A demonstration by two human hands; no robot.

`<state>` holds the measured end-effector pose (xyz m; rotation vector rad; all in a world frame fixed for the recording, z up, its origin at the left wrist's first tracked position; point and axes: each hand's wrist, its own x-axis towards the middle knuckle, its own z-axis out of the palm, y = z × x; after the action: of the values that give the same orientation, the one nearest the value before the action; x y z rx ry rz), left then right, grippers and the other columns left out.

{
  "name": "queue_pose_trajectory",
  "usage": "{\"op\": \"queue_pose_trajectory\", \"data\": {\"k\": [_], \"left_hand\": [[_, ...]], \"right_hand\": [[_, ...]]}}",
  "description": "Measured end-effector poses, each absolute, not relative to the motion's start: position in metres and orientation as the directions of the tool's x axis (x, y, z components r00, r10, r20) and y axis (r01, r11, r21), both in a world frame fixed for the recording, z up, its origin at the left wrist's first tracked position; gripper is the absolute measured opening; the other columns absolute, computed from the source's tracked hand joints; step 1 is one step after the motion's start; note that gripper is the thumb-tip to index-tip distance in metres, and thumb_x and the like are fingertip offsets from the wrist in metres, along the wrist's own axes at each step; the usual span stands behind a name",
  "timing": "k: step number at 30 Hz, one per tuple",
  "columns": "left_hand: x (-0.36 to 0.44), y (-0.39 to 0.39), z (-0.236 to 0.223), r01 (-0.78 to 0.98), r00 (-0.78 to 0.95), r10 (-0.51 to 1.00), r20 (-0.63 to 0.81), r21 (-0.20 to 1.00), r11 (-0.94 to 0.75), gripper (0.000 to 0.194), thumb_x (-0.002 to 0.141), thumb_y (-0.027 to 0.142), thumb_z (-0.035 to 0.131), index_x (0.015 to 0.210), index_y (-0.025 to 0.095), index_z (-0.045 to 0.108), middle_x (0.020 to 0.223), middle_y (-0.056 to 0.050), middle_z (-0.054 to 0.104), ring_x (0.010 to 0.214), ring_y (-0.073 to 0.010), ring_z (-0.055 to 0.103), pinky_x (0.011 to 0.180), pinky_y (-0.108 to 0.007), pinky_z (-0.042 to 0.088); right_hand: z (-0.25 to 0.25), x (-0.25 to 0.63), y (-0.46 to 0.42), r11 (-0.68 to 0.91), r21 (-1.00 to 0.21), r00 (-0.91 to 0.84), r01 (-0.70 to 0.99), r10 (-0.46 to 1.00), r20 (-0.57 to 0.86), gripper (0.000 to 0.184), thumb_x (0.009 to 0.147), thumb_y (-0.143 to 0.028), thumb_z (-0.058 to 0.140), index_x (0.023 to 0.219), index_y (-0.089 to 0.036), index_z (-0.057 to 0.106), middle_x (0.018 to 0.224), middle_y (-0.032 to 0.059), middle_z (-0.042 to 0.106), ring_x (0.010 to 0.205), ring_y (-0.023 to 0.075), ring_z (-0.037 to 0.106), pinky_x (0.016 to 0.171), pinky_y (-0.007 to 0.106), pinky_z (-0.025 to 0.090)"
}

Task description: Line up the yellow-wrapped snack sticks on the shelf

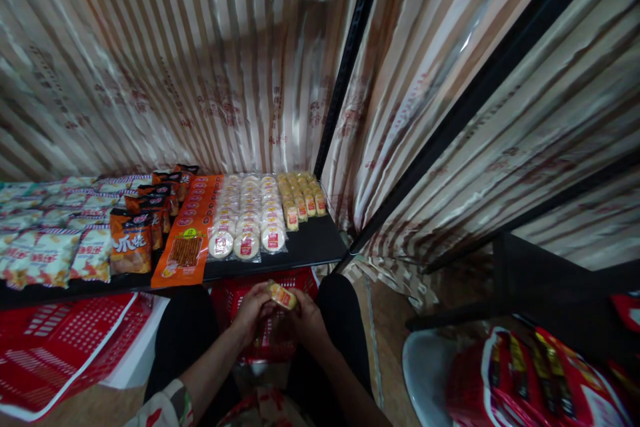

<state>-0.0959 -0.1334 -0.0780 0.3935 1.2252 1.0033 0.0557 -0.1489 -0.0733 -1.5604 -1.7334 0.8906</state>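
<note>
My left hand (251, 311) and my right hand (306, 317) meet in front of me, both closed on a small yellow snack packet (282, 295) with a red label. They hover above a red plastic basket (270, 283) that sits between my knees. Just beyond is a low black shelf (320, 243). On it lie rows of the same yellow packets (301, 199), round white rice-cracker packs (247, 217), a long orange snack pack (189, 233) and dark orange crisp bags (133, 240).
White snack bags (45, 240) fill the shelf's left side. A black upright post (347, 60) marks the shelf corner against striped paper walls. A red basket lid (55, 353) lies at left. Red packets (530, 377) and a white stool (425, 367) sit at right.
</note>
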Motion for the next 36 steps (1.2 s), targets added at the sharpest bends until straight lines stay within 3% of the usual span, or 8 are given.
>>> {"op": "queue_pose_trajectory", "data": {"k": [9, 14, 20, 25, 31, 36], "left_hand": [[-0.090, -0.129, -0.054, -0.244, -0.058, 0.885, -0.462, 0.866, 0.436, 0.025, 0.060, 0.014, 0.059, 0.085, 0.015, 0.062, 0.066, 0.001, 0.063, 0.054, -0.0082, 0.054, 0.052, -0.018, 0.039], [-0.085, -0.123, -0.048, -0.027, -0.067, 0.926, -0.373, 0.928, 0.372, 0.023, 0.060, 0.013, 0.056, 0.082, 0.016, 0.062, 0.058, 0.003, 0.059, 0.054, -0.0111, 0.052, 0.052, -0.021, 0.037], [-0.078, -0.114, -0.038, 0.179, -0.038, 0.978, -0.207, 0.961, 0.211, 0.022, 0.062, 0.011, 0.054, 0.081, 0.018, 0.063, 0.075, -0.001, 0.065, 0.071, -0.0157, 0.058, 0.069, -0.024, 0.042], [-0.069, -0.104, -0.032, 0.320, -0.032, 0.988, -0.154, 0.934, 0.156, 0.026, 0.064, 0.013, 0.053, 0.087, 0.019, 0.063, 0.079, -0.002, 0.065, 0.072, -0.0159, 0.057, 0.070, -0.025, 0.041], [-0.054, -0.094, -0.031, 0.225, -0.063, 0.989, -0.131, 0.964, 0.142, 0.027, 0.067, 0.022, 0.058, 0.094, 0.018, 0.059, 0.072, 0.000, 0.061, 0.067, -0.0138, 0.057, 0.067, -0.023, 0.042], [-0.043, -0.091, -0.020, 0.143, -0.080, 0.989, -0.127, 0.980, 0.138, 0.020, 0.069, 0.020, 0.055, 0.088, 0.016, 0.058, 0.079, -0.004, 0.063, 0.073, -0.0155, 0.059, 0.072, -0.025, 0.045]], "right_hand": [[-0.064, 0.057, -0.150, 0.081, -0.781, -0.140, 0.619, 0.990, -0.008, 0.037, 0.070, -0.019, 0.051, 0.106, -0.019, 0.058, 0.099, 0.0065, 0.063, 0.092, 0.0181, 0.058, 0.083, 0.028, 0.044], [-0.063, 0.059, -0.150, 0.148, -0.641, -0.139, 0.753, 0.988, 0.065, 0.032, 0.073, -0.029, 0.056, 0.102, -0.020, 0.062, 0.094, 0.0073, 0.062, 0.092, 0.0214, 0.055, 0.084, 0.032, 0.042], [-0.066, 0.063, -0.147, 0.212, -0.539, -0.107, 0.816, 0.970, 0.219, 0.039, 0.075, -0.030, 0.055, 0.112, -0.017, 0.057, 0.091, 0.0076, 0.061, 0.088, 0.0216, 0.054, 0.083, 0.035, 0.043], [-0.066, 0.067, -0.143, 0.245, -0.547, -0.097, 0.801, 0.954, 0.285, 0.041, 0.079, -0.029, 0.049, 0.119, -0.015, 0.050, 0.097, 0.0090, 0.060, 0.093, 0.0212, 0.054, 0.084, 0.033, 0.045], [-0.061, 0.069, -0.132, 0.188, -0.582, 0.006, 0.791, 0.949, 0.315, 0.038, 0.079, -0.028, 0.049, 0.114, -0.014, 0.051, 0.099, 0.0107, 0.060, 0.094, 0.0212, 0.055, 0.084, 0.033, 0.046], [-0.057, 0.072, -0.117, 0.112, -0.601, 0.107, 0.791, 0.943, 0.316, 0.035, 0.078, -0.029, 0.051, 0.109, -0.014, 0.055, 0.096, 0.0107, 0.061, 0.091, 0.0218, 0.057, 0.083, 0.033, 0.046]]}}
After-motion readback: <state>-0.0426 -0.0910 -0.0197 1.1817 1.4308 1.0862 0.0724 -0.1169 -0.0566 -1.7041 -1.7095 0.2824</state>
